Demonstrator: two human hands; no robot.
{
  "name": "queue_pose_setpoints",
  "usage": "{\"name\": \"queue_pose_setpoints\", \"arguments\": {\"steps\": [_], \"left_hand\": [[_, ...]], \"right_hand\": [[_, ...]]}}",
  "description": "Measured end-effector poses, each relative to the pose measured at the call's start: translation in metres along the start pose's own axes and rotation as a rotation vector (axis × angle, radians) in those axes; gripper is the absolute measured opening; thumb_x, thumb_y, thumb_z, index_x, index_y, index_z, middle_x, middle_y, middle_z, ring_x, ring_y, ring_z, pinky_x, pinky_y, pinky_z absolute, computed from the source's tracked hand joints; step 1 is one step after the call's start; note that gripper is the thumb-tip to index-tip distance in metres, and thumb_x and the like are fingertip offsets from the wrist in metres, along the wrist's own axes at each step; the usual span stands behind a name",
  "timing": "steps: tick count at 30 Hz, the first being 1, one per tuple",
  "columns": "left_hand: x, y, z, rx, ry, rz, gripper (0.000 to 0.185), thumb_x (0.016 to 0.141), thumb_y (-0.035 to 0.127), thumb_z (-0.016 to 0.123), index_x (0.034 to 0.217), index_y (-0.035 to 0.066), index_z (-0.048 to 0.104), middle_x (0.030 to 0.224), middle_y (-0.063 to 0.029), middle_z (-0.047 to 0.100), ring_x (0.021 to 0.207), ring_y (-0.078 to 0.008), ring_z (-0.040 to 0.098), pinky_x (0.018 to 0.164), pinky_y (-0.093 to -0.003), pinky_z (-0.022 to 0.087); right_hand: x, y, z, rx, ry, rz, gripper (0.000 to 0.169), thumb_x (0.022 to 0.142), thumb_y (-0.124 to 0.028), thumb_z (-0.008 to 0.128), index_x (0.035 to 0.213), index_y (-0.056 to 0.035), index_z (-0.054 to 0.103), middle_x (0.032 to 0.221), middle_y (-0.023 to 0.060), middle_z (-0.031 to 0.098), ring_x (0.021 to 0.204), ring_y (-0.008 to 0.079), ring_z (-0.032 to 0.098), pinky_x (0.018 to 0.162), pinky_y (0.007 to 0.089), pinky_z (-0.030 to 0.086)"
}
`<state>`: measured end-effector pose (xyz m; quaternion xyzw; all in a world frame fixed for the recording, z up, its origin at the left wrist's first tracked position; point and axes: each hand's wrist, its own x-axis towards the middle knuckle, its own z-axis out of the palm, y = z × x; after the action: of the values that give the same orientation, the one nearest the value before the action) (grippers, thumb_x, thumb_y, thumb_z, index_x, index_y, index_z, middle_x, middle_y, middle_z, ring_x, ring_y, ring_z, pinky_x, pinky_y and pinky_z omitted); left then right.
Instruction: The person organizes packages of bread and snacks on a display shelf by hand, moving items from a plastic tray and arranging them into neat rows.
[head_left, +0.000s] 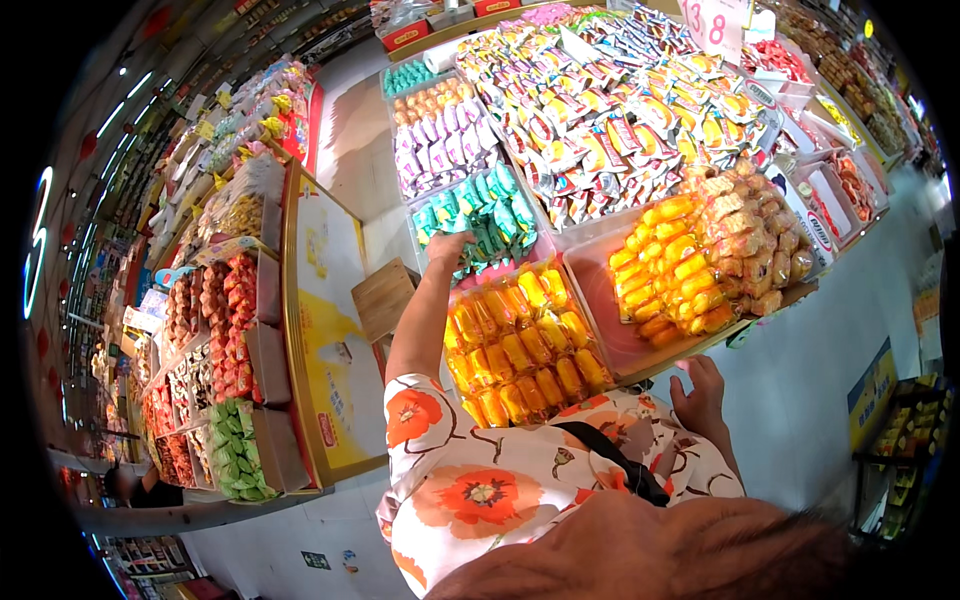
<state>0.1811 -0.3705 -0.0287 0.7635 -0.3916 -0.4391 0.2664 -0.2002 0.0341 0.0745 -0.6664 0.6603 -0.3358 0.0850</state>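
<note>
My left hand (448, 246) reaches to the near-left side of a plastic bin of teal wrapped snack packets (487, 206). Its fingertips are at the packets, and whether they grip one cannot be made out. Closer to my body, yellow wrapped snack rolls (517, 349) lie in rows in another bin. My right hand (699, 394) is off the front edge of the display, fingers apart, with nothing seen in it. It is nearest to a pink-bottomed bin (600, 300) that holds a heap of yellow wrapped snacks (667, 259) and tan wrapped snacks (750, 232).
Purple-and-white packets (442, 146) sit beyond the teal ones. A large heap of white wrapped snacks (607, 127) fills the back, under a price sign (716, 26). A wooden box (385, 298) stands left of my arm. Another snack display (247, 360) lines the aisle's left side.
</note>
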Motion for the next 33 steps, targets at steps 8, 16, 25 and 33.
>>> {"name": "queue_pose_setpoints", "arguments": {"steps": [8, 16, 25, 33], "left_hand": [[-0.011, 0.012, 0.019, 0.246, 0.053, -0.003, 0.07, 0.059, 0.031, 0.084, 0.119, 0.002, 0.061, 0.12, -0.0181, 0.06, 0.106, -0.0297, 0.062, 0.081, -0.0435, 0.058], [-0.022, 0.032, 0.066, 0.457, 0.134, -0.101, 0.067, 0.071, 0.032, 0.075, 0.13, 0.005, 0.057, 0.142, -0.0244, 0.035, 0.13, -0.0421, 0.04, 0.102, -0.046, 0.047], [-0.023, 0.022, 0.083, 0.644, 0.312, 0.036, 0.083, 0.082, 0.058, 0.067, 0.142, 0.009, 0.039, 0.144, -0.0266, 0.031, 0.131, -0.0444, 0.04, 0.098, -0.0513, 0.047], [-0.019, 0.02, 0.089, 0.739, 0.263, -0.03, 0.099, 0.085, 0.073, 0.052, 0.154, 0.01, 0.02, 0.156, -0.0308, 0.016, 0.134, -0.0457, 0.036, 0.104, -0.0589, 0.034]], "right_hand": [[0.008, -0.004, -0.002, 0.021, -0.006, -0.013, 0.028, 0.073, -0.002, 0.069, 0.099, -0.001, 0.06, 0.094, 0.0183, 0.061, 0.087, 0.0407, 0.06, 0.072, 0.045, 0.049], [0.003, 0.004, -0.007, -0.018, -0.005, 0.026, 0.026, 0.073, -0.001, 0.069, 0.097, 0.0, 0.061, 0.094, 0.0181, 0.062, 0.087, 0.0391, 0.061, 0.072, 0.0446, 0.049], [0.008, 0.011, -0.001, 0.014, -0.013, 0.024, 0.025, 0.072, 0.0, 0.07, 0.095, 0.0004, 0.06, 0.092, 0.0178, 0.062, 0.086, 0.0384, 0.061, 0.071, 0.0434, 0.05], [0.017, 0.018, 0.006, 0.022, -0.051, -0.014, 0.026, 0.072, -0.002, 0.069, 0.097, -0.0017, 0.06, 0.092, 0.0165, 0.059, 0.085, 0.0386, 0.059, 0.069, 0.0449, 0.048]]}}
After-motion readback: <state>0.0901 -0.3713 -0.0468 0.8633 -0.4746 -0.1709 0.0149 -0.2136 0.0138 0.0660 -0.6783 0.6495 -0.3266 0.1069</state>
